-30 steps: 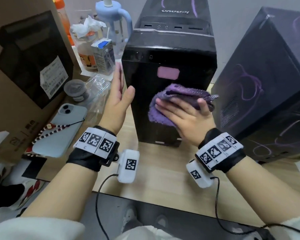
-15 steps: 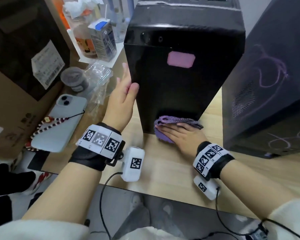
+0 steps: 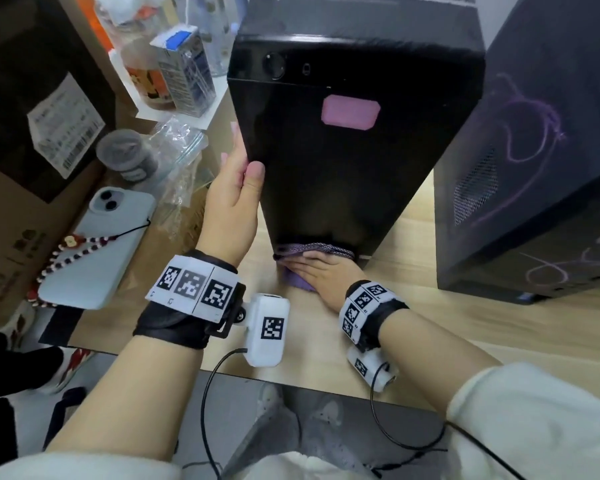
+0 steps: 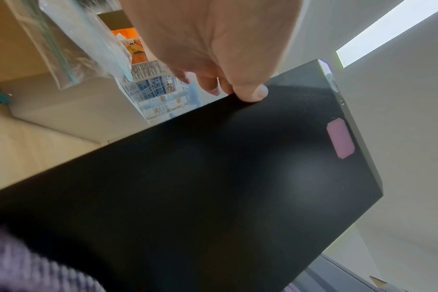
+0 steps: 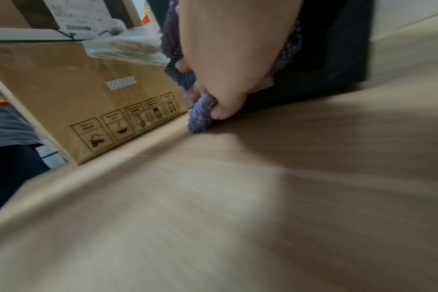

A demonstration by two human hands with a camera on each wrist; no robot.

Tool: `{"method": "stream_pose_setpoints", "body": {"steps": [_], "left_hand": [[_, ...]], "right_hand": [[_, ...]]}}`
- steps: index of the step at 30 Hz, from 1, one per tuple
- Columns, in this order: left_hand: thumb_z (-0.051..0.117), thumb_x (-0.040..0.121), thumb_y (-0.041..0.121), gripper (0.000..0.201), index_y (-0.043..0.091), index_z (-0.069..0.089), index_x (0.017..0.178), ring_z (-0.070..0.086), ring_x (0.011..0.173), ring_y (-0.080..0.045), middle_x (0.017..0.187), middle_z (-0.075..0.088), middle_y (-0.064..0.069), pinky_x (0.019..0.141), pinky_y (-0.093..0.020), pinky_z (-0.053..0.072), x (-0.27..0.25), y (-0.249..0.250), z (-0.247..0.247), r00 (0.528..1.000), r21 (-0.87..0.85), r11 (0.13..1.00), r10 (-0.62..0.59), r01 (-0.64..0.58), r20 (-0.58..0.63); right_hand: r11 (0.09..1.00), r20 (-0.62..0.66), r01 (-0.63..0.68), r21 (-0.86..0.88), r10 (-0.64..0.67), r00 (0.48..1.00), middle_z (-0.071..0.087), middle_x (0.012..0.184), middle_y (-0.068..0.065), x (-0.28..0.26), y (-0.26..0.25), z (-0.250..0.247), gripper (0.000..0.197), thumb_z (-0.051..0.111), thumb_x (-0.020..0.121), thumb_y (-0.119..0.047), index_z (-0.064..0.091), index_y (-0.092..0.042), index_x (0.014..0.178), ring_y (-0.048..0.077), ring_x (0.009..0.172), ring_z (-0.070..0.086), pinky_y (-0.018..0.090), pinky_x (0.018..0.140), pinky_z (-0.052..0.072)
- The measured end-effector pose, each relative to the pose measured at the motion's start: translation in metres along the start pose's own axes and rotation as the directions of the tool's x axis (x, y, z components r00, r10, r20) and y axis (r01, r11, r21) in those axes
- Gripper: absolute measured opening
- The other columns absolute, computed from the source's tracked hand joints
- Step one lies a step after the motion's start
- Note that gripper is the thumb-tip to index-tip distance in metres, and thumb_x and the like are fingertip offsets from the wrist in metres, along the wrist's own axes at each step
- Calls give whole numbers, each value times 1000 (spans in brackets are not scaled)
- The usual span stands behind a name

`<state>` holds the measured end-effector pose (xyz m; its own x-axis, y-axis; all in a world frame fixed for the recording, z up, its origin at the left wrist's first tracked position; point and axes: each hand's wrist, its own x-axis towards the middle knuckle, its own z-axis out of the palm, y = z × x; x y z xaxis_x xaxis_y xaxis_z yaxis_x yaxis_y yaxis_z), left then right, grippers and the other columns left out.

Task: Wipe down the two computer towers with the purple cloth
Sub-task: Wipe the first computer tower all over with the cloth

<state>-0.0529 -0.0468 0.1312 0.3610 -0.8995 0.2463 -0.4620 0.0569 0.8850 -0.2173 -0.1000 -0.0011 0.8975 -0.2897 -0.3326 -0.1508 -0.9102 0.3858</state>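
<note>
A black computer tower (image 3: 343, 174) stands upright on the wooden table (image 3: 430, 323), with a pink sticker on its front. My left hand (image 3: 238, 168) lies flat against its left side, fingers straight and thumb on the front edge (image 4: 253, 92). My right hand (image 3: 317, 270) holds the purple cloth (image 3: 312, 249) bunched against the bottom of the tower's front, just above the table. In the right wrist view the thumb and curled fingers (image 5: 220, 110) clasp the cloth (image 5: 200, 118). A second dark tower (image 3: 534, 168), marked with purple scribbles, stands to the right, untouched.
Left of the tower lie a light blue phone (image 3: 104, 237) with a beaded strap, a clear plastic bag (image 3: 177, 150), a small grey jar (image 3: 125, 157) and a drink carton (image 3: 184, 71). A cardboard box (image 3: 14, 237) fills the far left. The table's front edge (image 3: 326, 370) is near my wrists.
My right hand slid the cloth down the tower's front from mid-height to the bottom. My left thumb came round onto the front edge. My head moved closer.
</note>
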Motion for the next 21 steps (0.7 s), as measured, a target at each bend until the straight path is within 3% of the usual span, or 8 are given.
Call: {"method": "stream_pose_setpoints", "body": {"steps": [4,8,10,12,14,16,18,21], "left_hand": [[30,94,28,57,-3,33,142,40,135,-27,140,47,-6,116,-34,30,3,2,-4,999,-50,999,10,-12,-35],[29,93,35,64,-4,31,143,33,138,-39,144,45,-18,113,-58,25,6,-5,-4,1000,-11,1000,3,-4,-27],[31,93,33,62,-3,31,143,36,137,-37,144,45,-18,114,-56,27,4,-4,-2,1000,-62,998,-2,1,-24],[33,93,29,57,0,34,142,39,137,-28,144,45,-15,116,-50,28,4,0,1,1000,-191,982,-12,7,-24],[33,93,33,51,8,45,135,42,134,-23,138,51,-9,116,-48,28,4,5,3,996,-322,945,-71,50,-52],[28,92,44,53,15,48,131,43,133,-19,137,51,-4,118,-44,27,6,9,2,985,-397,911,-153,112,-74],[20,96,47,57,14,47,134,43,132,-13,141,49,-7,118,-36,26,8,9,1,980,-415,900,-181,131,-83],[14,94,55,65,19,52,133,41,135,-10,140,52,-1,120,-40,23,10,1,-2,992,-461,882,-121,92,-32]], "right_hand": [[999,65,18,-26,-17,998,60,127,-15,-45,21,21,55,31,74,-21,61,-24,120,-5,117,54,27,116,-13],[996,40,-78,-47,79,996,60,126,-17,-65,40,8,57,26,75,-14,61,-24,120,-6,116,54,24,116,-14],[994,-19,-110,-21,110,994,57,129,-17,-65,46,-13,56,24,81,-10,57,-23,124,-6,119,52,23,115,-12],[985,-205,-166,-41,154,967,55,133,-15,-58,52,-37,58,14,89,-1,51,-20,131,-4,122,50,22,115,-11],[959,-417,-274,-76,220,882,53,134,-16,-52,62,-68,55,11,93,0,41,-19,136,-3,130,40,25,115,-14],[928,-576,-364,-81,255,777,52,136,-17,-51,74,-106,48,27,94,-7,41,-25,136,1,135,35,29,114,-19],[866,-720,-499,-34,324,613,51,137,-18,-53,85,-144,49,49,89,-14,45,-30,135,1,131,35,32,113,-21],[797,-825,-587,141,423,375,49,140,-12,-54,91,-180,46,50,92,-22,43,-27,137,11,132,32,34,114,-17]]}}
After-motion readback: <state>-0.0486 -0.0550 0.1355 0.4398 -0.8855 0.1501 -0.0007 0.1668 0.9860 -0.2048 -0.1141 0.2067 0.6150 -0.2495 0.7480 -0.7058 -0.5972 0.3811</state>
